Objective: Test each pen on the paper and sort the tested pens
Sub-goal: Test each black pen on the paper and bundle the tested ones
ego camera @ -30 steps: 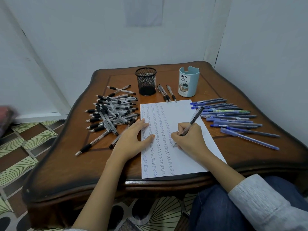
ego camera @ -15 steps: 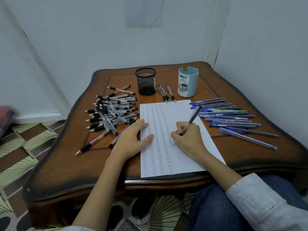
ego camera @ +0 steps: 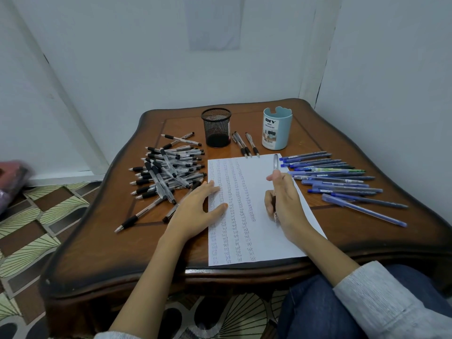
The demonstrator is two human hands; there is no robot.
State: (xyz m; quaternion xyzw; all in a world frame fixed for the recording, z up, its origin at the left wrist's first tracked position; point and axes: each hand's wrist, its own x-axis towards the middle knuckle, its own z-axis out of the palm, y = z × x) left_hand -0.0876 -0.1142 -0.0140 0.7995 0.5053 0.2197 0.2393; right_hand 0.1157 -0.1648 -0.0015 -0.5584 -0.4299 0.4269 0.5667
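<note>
A white paper [ego camera: 254, 241] with several columns of small written marks lies in the middle of the wooden table [ego camera: 97, 253]. My left hand [ego camera: 198, 206] rests flat on the paper's left edge, fingers spread. My right hand [ego camera: 283, 204] grips a clear black-tipped pen [ego camera: 276, 165] that stands almost upright, its tip low beside the hand over the paper. A heap of black-grip pens [ego camera: 166, 172] lies left of the paper. A row of blue pens [ego camera: 337, 179] lies to the right. Three black-grip pens [ego camera: 245, 144] lie above the paper.
A black mesh pen cup [ego camera: 216, 127] and a light blue desk organizer cup [ego camera: 277, 128] stand at the back of the table. White walls close in behind and on the right. Patterned floor [ego camera: 36, 216] shows on the left, and my knee in jeans [ego camera: 318, 311] is below the table edge.
My right hand has lifted from its writing pose and turned the pen upright, away from the written marks. My left hand has stayed on the paper's edge.
</note>
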